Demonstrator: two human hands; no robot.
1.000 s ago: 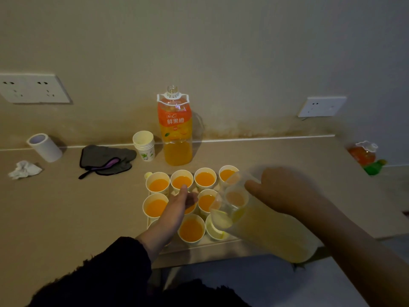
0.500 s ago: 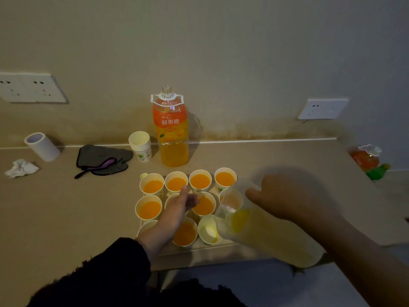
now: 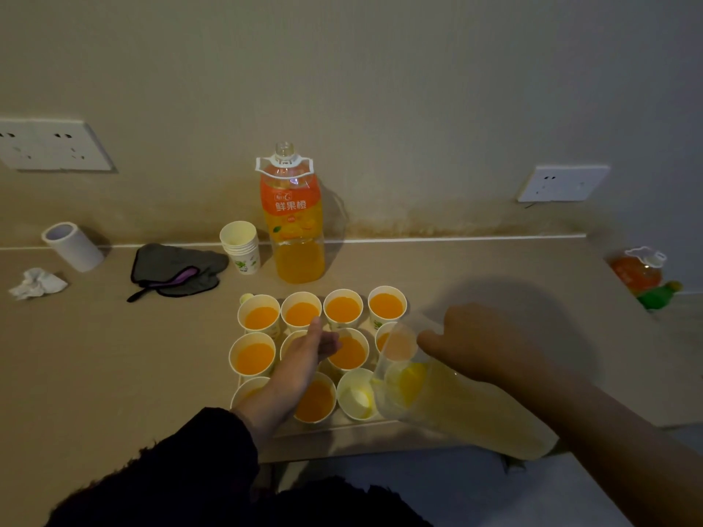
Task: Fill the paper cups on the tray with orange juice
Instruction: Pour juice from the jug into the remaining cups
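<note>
Against a stained beige wall, a pale table (image 3: 114, 374) carries a shallow tray (image 3: 342, 427) of white paper cups (image 3: 342, 310), most of them orange nearly to the brim. A person's right hand (image 3: 479, 344) has its grip closed round a clear plastic jug (image 3: 456, 405), tipped low at the rim of the near, almost empty cup (image 3: 355, 397). The left hand (image 3: 304, 359) lies straight-fingered over the middle row, gripping nothing. The jug's wide mouth could surge past the small rim, or the left wrist could knock over a full cup.
</note>
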